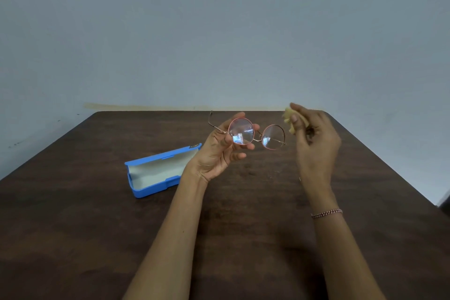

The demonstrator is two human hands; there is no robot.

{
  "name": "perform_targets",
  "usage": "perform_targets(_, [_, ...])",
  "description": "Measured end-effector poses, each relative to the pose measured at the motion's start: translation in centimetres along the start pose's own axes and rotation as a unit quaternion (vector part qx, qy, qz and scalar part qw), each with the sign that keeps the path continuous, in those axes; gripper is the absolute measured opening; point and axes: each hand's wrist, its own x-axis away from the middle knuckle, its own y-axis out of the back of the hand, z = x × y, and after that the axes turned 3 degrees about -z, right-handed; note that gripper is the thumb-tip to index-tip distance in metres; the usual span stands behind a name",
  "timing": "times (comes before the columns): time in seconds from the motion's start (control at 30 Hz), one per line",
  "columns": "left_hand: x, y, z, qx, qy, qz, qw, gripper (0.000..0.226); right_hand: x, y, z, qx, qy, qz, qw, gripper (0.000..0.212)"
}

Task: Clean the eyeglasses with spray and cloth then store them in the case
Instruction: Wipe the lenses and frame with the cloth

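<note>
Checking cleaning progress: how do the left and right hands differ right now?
The left hand pinches the eyeglasses at one lens, palm showing; the right hand grips a bunched yellow cloth. Only the right wrist, not the left, wears a bracelet. Both hover above the table.

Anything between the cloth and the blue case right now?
Yes, in the head view: the left hand, holding the eyeglasses, sits between the cloth in the right hand and the open case.
</note>
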Motion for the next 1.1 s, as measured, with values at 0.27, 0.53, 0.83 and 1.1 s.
perform_targets(0.27, [-1.6,-1.1,1.5,0.018,0.022,0.006,1.000,0.062,-0.7,-2.3,2.2,-0.013,0.118,0.027,0.993,0.027])
perform_targets(0.53, [-2.0,0.3,1.9,0.045,0.015,-0.003,0.999,0.065,0.7,-2.6,-0.5,0.089,0.247,0.116,0.958,0.038])
perform_targets(0.83, [-2.0,0.3,2.1,0.029,0.004,-0.031,0.999,0.064,1.3,-2.8,-0.1,0.098,0.263,0.143,0.949,0.032])
perform_targets(1.1, [-1.7,1.1,2.0,0.017,0.032,-0.028,0.999,0.066,1.5,-3.1,-0.3,0.117,0.309,0.154,0.931,0.033])
